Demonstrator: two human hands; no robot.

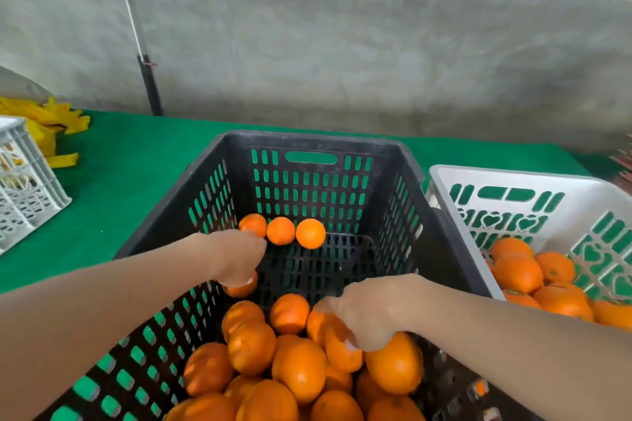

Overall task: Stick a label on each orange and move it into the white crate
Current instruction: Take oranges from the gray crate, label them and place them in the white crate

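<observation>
Three crates stand on the green table (119, 164).

1. Left edge of the table: a pale grey lattice crate (27, 188), cut off by the frame. A heap of yellow material (51, 126) lies behind it, toward the far left corner.

2. Centre of the table: a black crate (307, 142) with slotted walls. Three loose oranges (280, 231) sit in a touching row on its floor, against the left part of the far wall.

3. The left hand (236, 256) is inside the black crate, its forearm crossing the left rim. The fingers point down and curl round a small orange (241, 290) lying against the left wall. The hand hides most of this fruit.

4. An orange heap (297, 369) fills the near half of the black crate.

5. The right hand (371, 313) rests on top of the heap, its forearm crossing the right rim. The fingers are bent downward and the thumb tip touches a top orange (342, 355). Whether the hand actually closes on any one fruit cannot be determined. A large orange (396, 362) lies just beside and beneath the hand.

6. Right edge of the table: the white crate (513, 178), just beside the black crate's right wall. Crated oranges (516, 272) are piled in its near portion.
</observation>
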